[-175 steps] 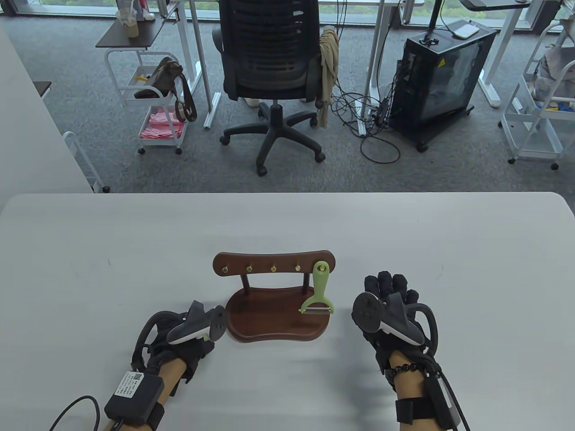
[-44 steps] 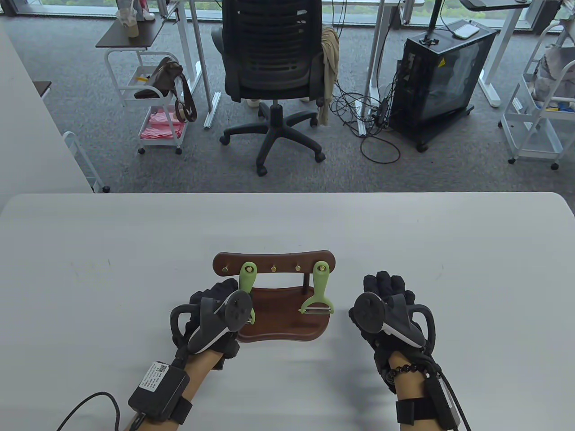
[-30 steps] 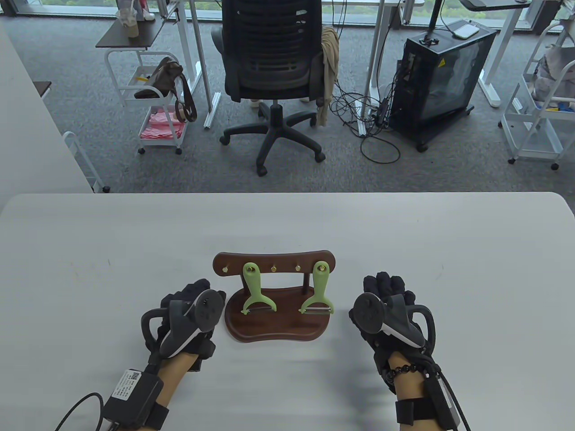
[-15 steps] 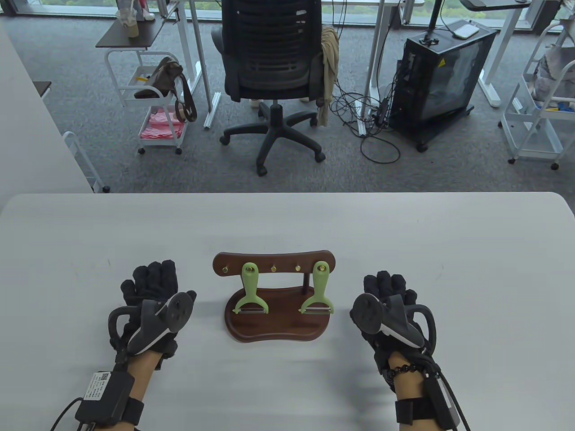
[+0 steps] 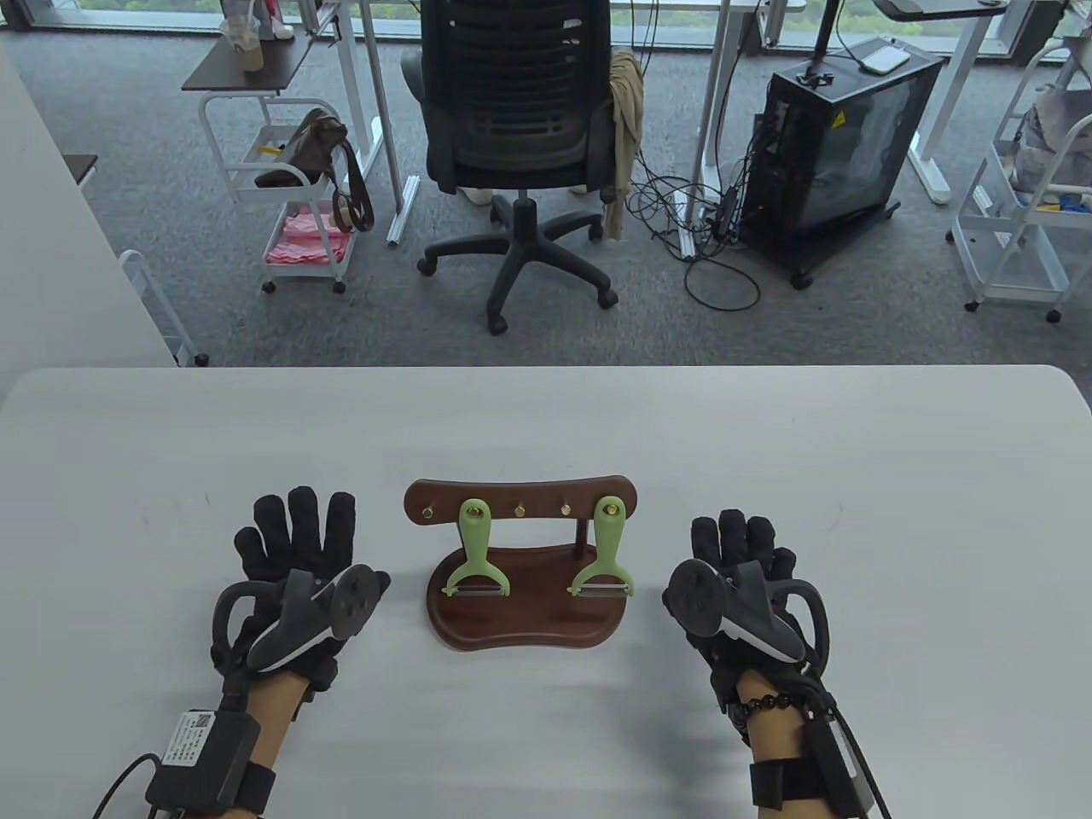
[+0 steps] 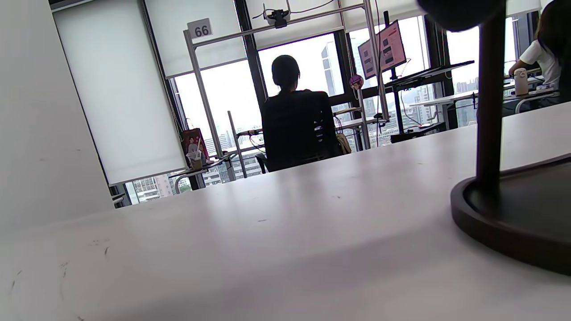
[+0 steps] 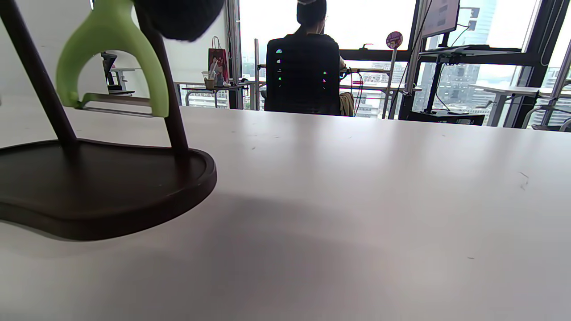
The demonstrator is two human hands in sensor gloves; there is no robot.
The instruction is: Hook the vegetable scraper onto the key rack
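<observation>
A dark wooden key rack (image 5: 520,499) with brass hooks stands on its wooden base (image 5: 525,618) near the table's front middle. Two green vegetable scrapers hang from it: one (image 5: 475,550) on the second hook from the left, one (image 5: 607,550) on the rightmost hook. My left hand (image 5: 294,546) lies flat and empty on the table left of the rack, fingers spread. My right hand (image 5: 742,550) lies flat and empty on the table right of the rack. The right wrist view shows the right scraper (image 7: 111,58) hanging above the base (image 7: 102,187). The left wrist view shows a rack post (image 6: 490,98) and the base (image 6: 517,214).
The white table (image 5: 546,409) stretches wide around the rack. Beyond its far edge are an office chair (image 5: 520,128), a black computer case (image 5: 836,145) and white carts (image 5: 1015,196) on the floor.
My left hand brought a second scraper to the rack, hung it on the second hook and let go. It then moved left and now lies flat on the table. The right hand stayed put.
</observation>
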